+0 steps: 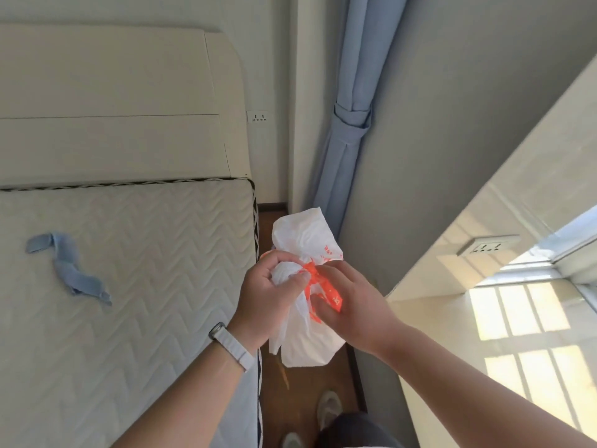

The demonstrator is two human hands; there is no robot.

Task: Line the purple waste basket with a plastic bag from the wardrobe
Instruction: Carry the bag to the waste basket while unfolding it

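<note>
The left hand (274, 287) grips the bag (303, 231) at its bunched middle, the right hand (350, 305) pinches its orange strip alongside, and the bag runs near to far.

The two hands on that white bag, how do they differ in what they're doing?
The left hand curls its fingers round a bunched white part of the plastic bag. The right hand pinches the bag's orange printed part between thumb and fingers. The left wrist wears a white watch band, while the right wrist is bare. Both hold the same bag in the air, close together.
</note>
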